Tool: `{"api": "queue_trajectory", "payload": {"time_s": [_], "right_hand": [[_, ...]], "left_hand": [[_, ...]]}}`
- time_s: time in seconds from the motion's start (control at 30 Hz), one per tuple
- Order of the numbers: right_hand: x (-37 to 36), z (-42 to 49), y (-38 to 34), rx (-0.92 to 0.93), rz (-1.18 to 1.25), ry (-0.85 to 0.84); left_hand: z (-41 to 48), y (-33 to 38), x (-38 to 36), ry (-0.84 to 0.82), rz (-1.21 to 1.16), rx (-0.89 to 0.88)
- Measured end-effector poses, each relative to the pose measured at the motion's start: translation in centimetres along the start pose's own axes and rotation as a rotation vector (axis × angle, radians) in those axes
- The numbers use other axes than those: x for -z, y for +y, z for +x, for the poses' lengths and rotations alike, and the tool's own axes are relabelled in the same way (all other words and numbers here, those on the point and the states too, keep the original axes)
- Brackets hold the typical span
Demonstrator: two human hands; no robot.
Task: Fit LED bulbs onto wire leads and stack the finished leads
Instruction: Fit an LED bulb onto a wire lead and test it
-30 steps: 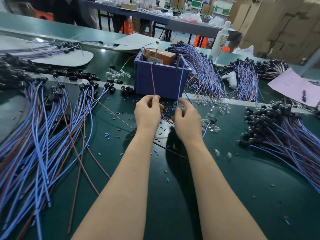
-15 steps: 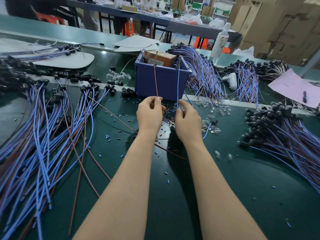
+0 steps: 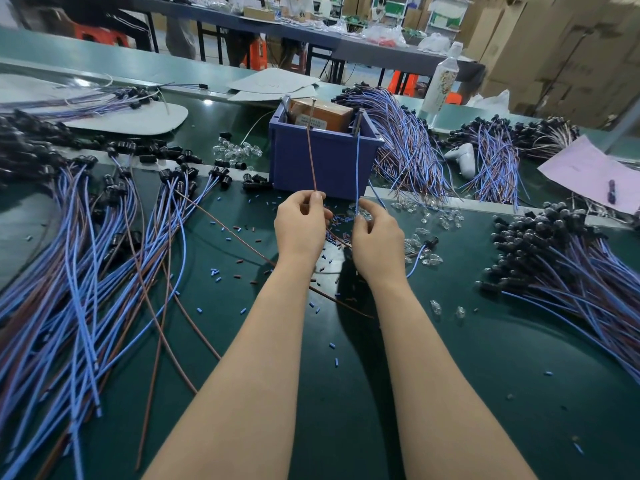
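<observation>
Brown lead (image 3: 310, 147) and blue lead (image 3: 357, 168), centre of the scene, each rising almost upright in front of the purple bin (image 3: 322, 174). My left hand (image 3: 299, 230) pinches the brown lead between thumb and forefinger just below its upright run, the other fingers curled. My right hand (image 3: 375, 244) pinches the blue lead low down in the same way. I cannot tell whether a bulb sits between the two hands.

I judge both leads light and springy. They are stiff enough to stand unsupported, yet thin and smooth enough to slide through a loose pinch. The best hold is near the end being fitted, so the tip does not wander.

Loose clear bulbs (image 3: 446, 216) lie just right of my right hand. They look small and glassy, likely to roll, with thin legs I would expect to bend easily.

Farther right lies a heap of capped leads (image 3: 571, 271). At left, long leads (image 3: 79, 271) fan across the green table (image 3: 450, 375). Cut insulation bits (image 3: 214, 271) are scattered between them.
</observation>
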State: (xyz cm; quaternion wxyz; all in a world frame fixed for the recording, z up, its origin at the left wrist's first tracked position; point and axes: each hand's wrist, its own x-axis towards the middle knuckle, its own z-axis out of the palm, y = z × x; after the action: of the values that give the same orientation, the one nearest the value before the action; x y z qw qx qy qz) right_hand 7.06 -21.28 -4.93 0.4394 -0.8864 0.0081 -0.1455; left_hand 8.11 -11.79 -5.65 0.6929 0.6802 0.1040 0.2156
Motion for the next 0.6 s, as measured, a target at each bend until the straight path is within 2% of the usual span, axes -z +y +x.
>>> {"api": "queue_trajectory", "payload": {"time_s": [0.6], "right_hand": [[0.04,-0.12,-0.08,-0.002,-0.018,0.006]], "left_hand": [[0.33,-0.31,-0.12,-0.029,0.000,-0.014]]}}
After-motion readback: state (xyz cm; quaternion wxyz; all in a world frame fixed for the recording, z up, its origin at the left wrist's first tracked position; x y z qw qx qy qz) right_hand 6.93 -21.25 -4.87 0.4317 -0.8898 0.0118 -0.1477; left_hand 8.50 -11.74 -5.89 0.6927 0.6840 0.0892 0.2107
